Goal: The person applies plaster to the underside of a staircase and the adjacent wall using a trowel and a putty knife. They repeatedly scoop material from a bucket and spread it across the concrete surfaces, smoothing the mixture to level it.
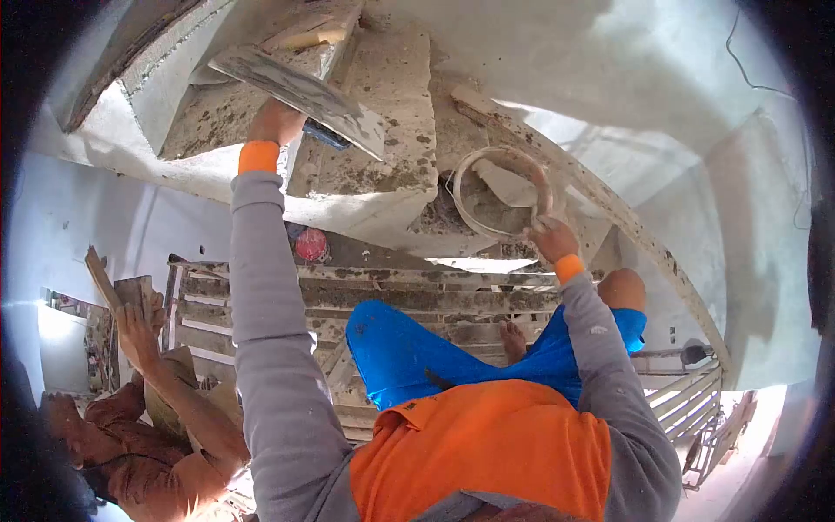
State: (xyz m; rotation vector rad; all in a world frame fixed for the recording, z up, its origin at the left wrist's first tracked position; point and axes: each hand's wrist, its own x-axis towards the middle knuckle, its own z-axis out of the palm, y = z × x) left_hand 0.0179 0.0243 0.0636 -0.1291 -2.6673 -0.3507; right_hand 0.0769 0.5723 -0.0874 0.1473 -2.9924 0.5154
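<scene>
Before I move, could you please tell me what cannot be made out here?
- Head view: most fingers of the left hand, hidden by the trowel.
- Head view: exactly how the right hand meets the bucket, too small to tell.
- Head view: what the red round object is, too small.
- Head view: the co-worker's lower body, cut off by the bottom edge.

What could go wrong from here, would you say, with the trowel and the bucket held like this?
The bucket might tip if the right hand pulls hard on its rim. The smeared trowel, raised in the left hand, could drip. The bare foot might slip or catch among the gapped slats.
</scene>
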